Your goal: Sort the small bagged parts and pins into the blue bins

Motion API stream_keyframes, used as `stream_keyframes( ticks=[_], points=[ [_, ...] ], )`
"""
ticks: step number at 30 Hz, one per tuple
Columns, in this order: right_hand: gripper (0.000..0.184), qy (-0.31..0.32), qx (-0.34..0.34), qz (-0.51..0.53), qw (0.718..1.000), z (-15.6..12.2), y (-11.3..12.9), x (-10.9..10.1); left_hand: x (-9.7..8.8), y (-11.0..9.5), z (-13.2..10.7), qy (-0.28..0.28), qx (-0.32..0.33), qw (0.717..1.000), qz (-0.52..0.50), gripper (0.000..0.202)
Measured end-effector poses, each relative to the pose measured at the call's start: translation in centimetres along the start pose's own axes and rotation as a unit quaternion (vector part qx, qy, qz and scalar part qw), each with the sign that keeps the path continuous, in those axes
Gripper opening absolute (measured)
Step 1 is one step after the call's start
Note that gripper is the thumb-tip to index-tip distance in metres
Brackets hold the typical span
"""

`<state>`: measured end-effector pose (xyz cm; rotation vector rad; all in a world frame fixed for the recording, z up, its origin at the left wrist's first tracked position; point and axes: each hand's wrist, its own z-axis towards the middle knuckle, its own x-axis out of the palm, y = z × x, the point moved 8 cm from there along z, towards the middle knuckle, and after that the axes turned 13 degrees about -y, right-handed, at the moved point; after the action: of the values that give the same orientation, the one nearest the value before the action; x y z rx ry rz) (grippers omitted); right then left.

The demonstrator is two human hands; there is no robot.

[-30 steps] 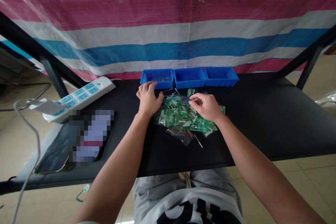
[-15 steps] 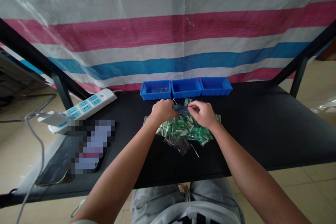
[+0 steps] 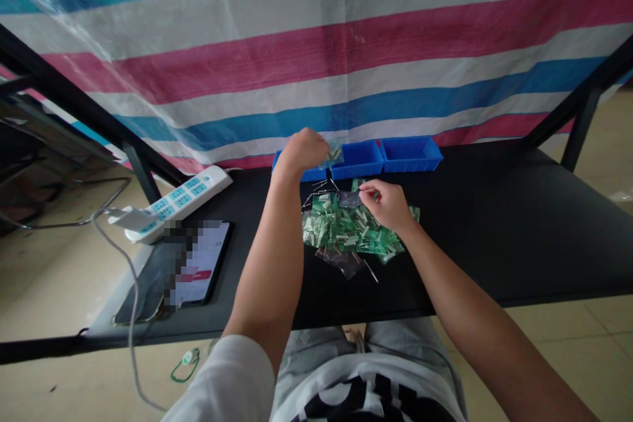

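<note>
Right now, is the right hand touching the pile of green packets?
Touching. The head view shows the right hand resting on the pile of green packets, fingertips pinching at a packet on its top edge.

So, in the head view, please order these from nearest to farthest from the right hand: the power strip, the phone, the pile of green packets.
1. Green packets: directly under the right hand.
2. Phone: to the left, near the table's front.
3. Power strip: far left, toward the back.
</note>
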<state>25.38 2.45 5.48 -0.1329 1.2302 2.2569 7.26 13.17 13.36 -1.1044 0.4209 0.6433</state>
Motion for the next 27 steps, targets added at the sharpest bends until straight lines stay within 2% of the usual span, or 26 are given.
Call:
stream_keyframes(
  ticks=[2, 5, 8, 10, 12, 15, 18, 21, 27],
  points=[
    [0.019, 0.004, 0.023, 0.027, 0.999, -0.2, -0.4, -0.1, 0.5, -0.3, -0.4, 0.012, -0.018, 0.998, -0.056, 0.018],
    [0.028, 0.026, 0.053, 0.081, 0.995, -0.2, -0.8, 0.2, 2.7, 0.0, -3.1, 0.066, -0.058, 0.970, -0.227, 0.019],
    [0.041, 0.023, 0.072, 0.103, 0.992, 0.5, -1.3, 0.9, 4.6, 1.5, -6.1, 0.085, -0.065, 0.960, -0.257, 0.018],
    [0.048, 0.009, 0.076, 0.096, 0.992, 1.4, -1.6, 1.3, 5.5, 2.6, -7.4, 0.086, -0.070, 0.957, -0.269, 0.031],
    [0.046, 0.032, 0.068, 0.091, 0.993, 2.2, -1.7, 2.3, 6.1, 3.1, -8.2, 0.090, -0.073, 0.948, -0.295, 0.041],
    [0.032, 0.067, 0.051, 0.094, 0.992, 2.7, -1.5, 3.3, 6.0, 3.4, -8.8, 0.062, -0.087, 0.938, -0.329, 0.050],
    [0.032, 0.068, 0.064, 0.119, 0.989, 2.3, -1.3, 3.1, 5.5, 3.3, -9.5, 0.033, -0.102, 0.928, -0.358, 0.055],
    [0.039, 0.065, 0.094, 0.135, 0.984, 1.3, -1.4, 2.7, 5.2, 3.0, -10.3, 0.040, -0.100, 0.921, -0.375, 0.058],
    [0.036, 0.076, 0.198, 0.183, 0.960, -0.4, -1.9, 3.1, 4.3, 3.3, -10.4, 0.038, -0.109, 0.913, -0.392, 0.055]
  ],
)
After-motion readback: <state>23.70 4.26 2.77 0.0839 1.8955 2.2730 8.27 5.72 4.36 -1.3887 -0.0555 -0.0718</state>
